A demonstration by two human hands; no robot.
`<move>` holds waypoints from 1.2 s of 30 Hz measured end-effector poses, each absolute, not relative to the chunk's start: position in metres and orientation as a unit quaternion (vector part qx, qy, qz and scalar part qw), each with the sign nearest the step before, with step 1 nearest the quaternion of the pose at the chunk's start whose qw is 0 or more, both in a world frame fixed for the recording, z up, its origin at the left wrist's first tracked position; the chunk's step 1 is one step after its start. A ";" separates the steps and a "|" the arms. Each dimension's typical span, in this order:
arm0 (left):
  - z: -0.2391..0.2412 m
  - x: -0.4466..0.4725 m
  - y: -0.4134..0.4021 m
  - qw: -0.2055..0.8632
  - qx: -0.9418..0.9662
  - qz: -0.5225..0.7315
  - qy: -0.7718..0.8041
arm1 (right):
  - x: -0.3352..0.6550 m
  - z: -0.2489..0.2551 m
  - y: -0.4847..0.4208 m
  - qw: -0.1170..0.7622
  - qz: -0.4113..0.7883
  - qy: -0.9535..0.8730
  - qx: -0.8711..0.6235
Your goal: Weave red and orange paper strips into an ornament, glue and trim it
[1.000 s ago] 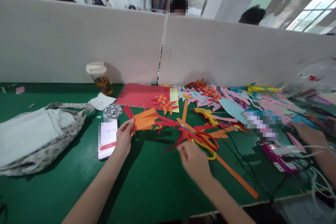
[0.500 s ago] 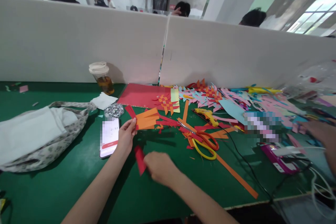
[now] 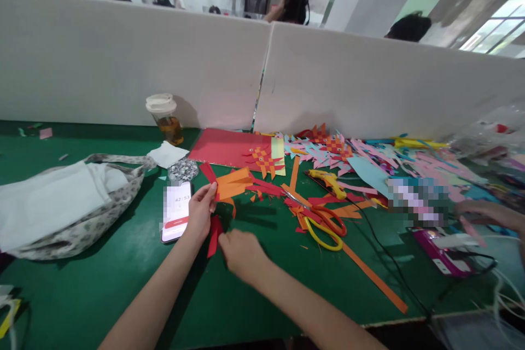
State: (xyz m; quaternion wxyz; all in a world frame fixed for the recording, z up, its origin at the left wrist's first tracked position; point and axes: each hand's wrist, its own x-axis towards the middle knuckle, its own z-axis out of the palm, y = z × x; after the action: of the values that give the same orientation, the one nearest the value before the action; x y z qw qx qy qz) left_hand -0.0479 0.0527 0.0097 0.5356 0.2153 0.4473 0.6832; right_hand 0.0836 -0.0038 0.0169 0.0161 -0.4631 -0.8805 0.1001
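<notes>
My left hand [image 3: 200, 210] pinches the edge of a bundle of orange and red paper strips [image 3: 232, 184] held just above the green table [image 3: 102, 273]. My right hand [image 3: 241, 254] is closed on a short red paper strip [image 3: 213, 235] and holds it right below the left hand, its upper end near the bundle. Yellow-and-orange scissors [image 3: 324, 224] lie to the right of both hands, among cut scraps.
A phone [image 3: 177, 211] lies beside my left wrist, a patterned cloth bag [image 3: 65, 202] further left. A lidded cup [image 3: 164, 117] and red card sheet [image 3: 223, 147] sit by the white divider. Woven paper shapes, a yellow glue gun [image 3: 328, 181], cables and another person's hand [image 3: 484, 212] fill the right.
My right hand left the scrap pile near the scissors, took up a red strip and carried it left, up under the bundle in my left hand. The left hand stayed put.
</notes>
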 end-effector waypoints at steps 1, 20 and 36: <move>0.010 -0.047 0.053 0.540 0.208 0.683 0.446 | 0.082 0.016 -0.011 0.018 0.104 -0.887 -0.451; 0.027 -0.045 0.041 0.593 0.191 0.654 0.429 | 0.228 0.010 -0.007 0.131 0.083 -0.813 -0.562; 0.051 -0.004 0.019 0.642 0.523 0.336 0.449 | 0.231 0.012 -0.021 0.511 0.417 -0.426 -0.619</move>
State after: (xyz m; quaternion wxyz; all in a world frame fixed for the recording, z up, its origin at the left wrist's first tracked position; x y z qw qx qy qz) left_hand -0.0040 0.0191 0.0506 0.6418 0.5233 0.4486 0.3363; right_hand 0.2309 -0.0214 0.0121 0.5113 -0.6188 -0.4263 0.4170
